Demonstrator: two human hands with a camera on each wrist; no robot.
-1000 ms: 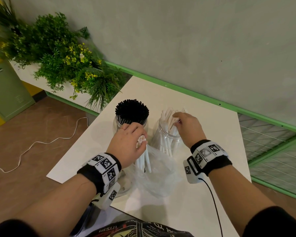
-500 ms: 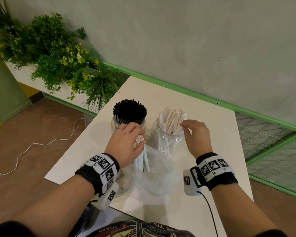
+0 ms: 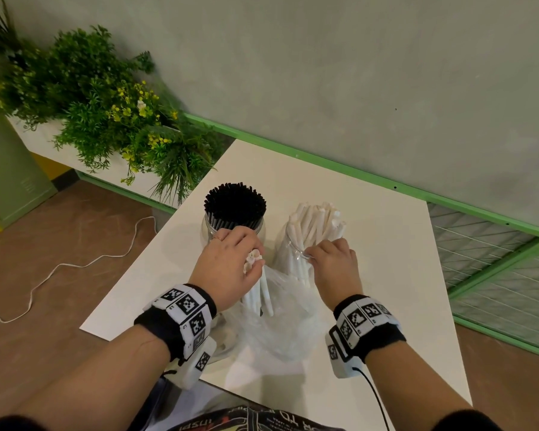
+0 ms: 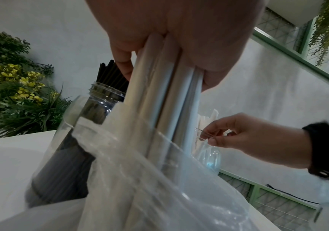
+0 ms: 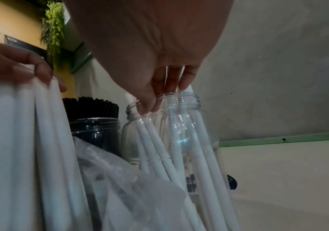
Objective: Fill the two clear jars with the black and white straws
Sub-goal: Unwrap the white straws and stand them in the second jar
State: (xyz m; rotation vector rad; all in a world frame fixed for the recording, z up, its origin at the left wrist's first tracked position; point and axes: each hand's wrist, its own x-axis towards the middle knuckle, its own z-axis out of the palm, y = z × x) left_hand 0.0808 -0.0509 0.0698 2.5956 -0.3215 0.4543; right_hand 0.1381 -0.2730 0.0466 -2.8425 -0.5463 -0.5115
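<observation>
Left hand (image 3: 231, 265) grips a bunch of white straws (image 3: 259, 290) upright, lower ends still in the plastic bag (image 3: 280, 331); right hand (image 3: 333, 265) pinches the near rim of the white-straw jar (image 3: 293, 244), steadying it. That jar sits just right and slightly far of the bunch, mouth up, so the straws' long axis already lines up with it and the left hand is the nearer feeder. Black-straw jar (image 3: 234, 213), far left, looks full.

A leafy plant (image 3: 106, 119) with yellow flowers, perhaps artificial, above a white cable (image 3: 75, 262).
</observation>
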